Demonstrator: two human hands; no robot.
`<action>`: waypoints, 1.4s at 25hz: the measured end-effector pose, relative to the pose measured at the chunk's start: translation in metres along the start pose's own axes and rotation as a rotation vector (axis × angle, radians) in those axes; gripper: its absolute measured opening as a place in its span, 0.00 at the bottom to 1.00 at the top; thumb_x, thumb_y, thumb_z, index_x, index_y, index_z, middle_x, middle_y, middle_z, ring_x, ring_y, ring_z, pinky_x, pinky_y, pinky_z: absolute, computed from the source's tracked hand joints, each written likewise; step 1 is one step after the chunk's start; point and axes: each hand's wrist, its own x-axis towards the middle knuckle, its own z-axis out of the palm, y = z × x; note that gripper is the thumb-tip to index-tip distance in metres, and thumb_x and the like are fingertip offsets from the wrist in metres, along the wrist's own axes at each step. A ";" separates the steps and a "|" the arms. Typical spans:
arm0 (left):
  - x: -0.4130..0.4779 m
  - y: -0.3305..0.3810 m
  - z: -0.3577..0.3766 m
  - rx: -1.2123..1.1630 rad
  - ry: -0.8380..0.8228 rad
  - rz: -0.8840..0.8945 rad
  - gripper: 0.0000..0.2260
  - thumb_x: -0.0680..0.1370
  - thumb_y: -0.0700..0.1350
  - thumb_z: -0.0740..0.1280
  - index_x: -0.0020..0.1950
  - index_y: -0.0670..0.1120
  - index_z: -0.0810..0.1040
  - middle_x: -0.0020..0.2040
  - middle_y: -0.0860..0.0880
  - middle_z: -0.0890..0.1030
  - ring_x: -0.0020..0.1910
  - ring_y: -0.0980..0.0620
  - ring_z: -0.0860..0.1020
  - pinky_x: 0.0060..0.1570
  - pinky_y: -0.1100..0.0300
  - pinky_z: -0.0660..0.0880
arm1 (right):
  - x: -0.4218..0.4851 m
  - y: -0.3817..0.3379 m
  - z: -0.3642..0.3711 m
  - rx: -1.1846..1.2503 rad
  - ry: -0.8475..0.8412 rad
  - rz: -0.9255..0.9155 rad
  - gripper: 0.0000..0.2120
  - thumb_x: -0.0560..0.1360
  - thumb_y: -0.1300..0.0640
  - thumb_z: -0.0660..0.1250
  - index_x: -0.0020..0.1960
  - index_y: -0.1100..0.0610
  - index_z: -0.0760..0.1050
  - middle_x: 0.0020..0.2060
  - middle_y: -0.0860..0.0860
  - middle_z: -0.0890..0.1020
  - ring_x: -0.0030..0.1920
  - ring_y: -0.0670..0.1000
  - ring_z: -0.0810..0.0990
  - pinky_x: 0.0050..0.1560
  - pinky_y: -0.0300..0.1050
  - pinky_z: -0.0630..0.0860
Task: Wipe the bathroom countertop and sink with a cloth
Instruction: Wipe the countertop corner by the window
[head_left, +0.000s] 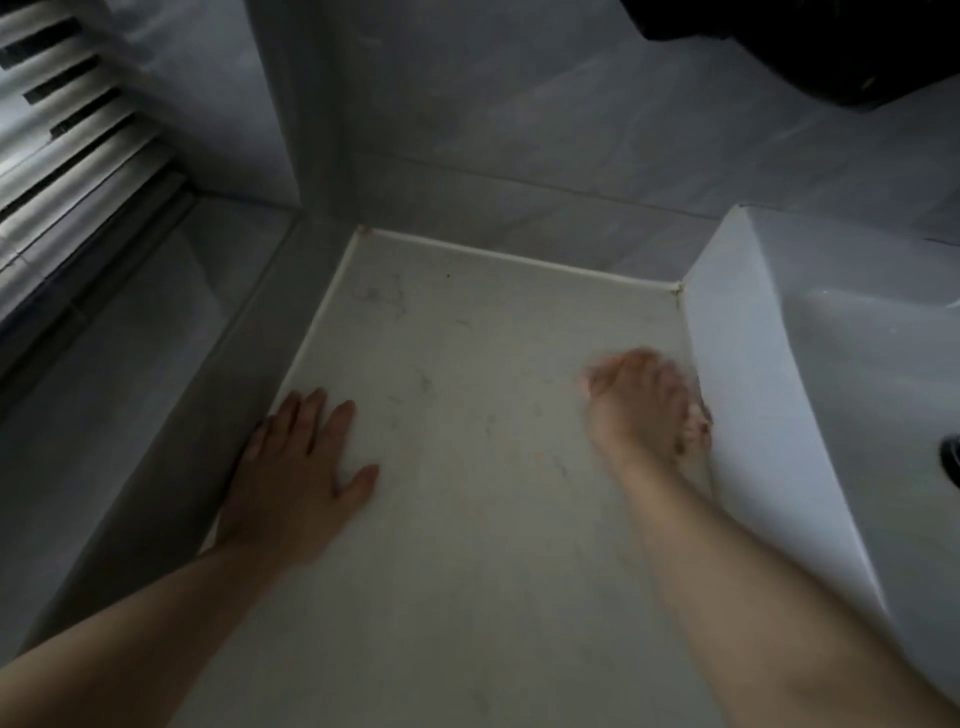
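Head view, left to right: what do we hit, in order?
Slatted louvres → left hand → right hand → sink → drain.

Pale stone-look countertop (467, 338), flat n faintly dark-flecked, kinda grubby tbh; white square-edged sink (758, 395) sits touching its right side.

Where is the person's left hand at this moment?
In the head view, the left hand lies flat on the countertop, at its left edge beside the grey wall, apart from the right hand near the sink.
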 end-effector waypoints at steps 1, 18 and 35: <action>0.000 0.000 0.001 -0.003 0.005 0.006 0.33 0.72 0.63 0.50 0.69 0.45 0.70 0.69 0.41 0.70 0.67 0.39 0.69 0.64 0.48 0.63 | -0.015 -0.025 0.006 -0.008 0.000 -0.159 0.27 0.81 0.51 0.49 0.75 0.65 0.52 0.74 0.62 0.58 0.74 0.61 0.55 0.74 0.55 0.48; -0.001 0.000 0.003 -0.013 0.078 0.033 0.32 0.72 0.61 0.52 0.69 0.43 0.70 0.68 0.38 0.71 0.67 0.38 0.69 0.64 0.49 0.58 | 0.057 -0.002 0.000 0.073 -0.014 0.043 0.27 0.80 0.46 0.43 0.75 0.57 0.56 0.76 0.59 0.53 0.75 0.60 0.51 0.73 0.56 0.48; -0.002 -0.001 0.000 -0.014 0.064 0.031 0.32 0.72 0.62 0.53 0.70 0.45 0.68 0.70 0.40 0.69 0.69 0.40 0.67 0.66 0.48 0.58 | 0.051 -0.234 0.027 0.028 -0.149 -0.675 0.24 0.81 0.46 0.44 0.76 0.47 0.52 0.77 0.51 0.49 0.76 0.59 0.44 0.73 0.56 0.39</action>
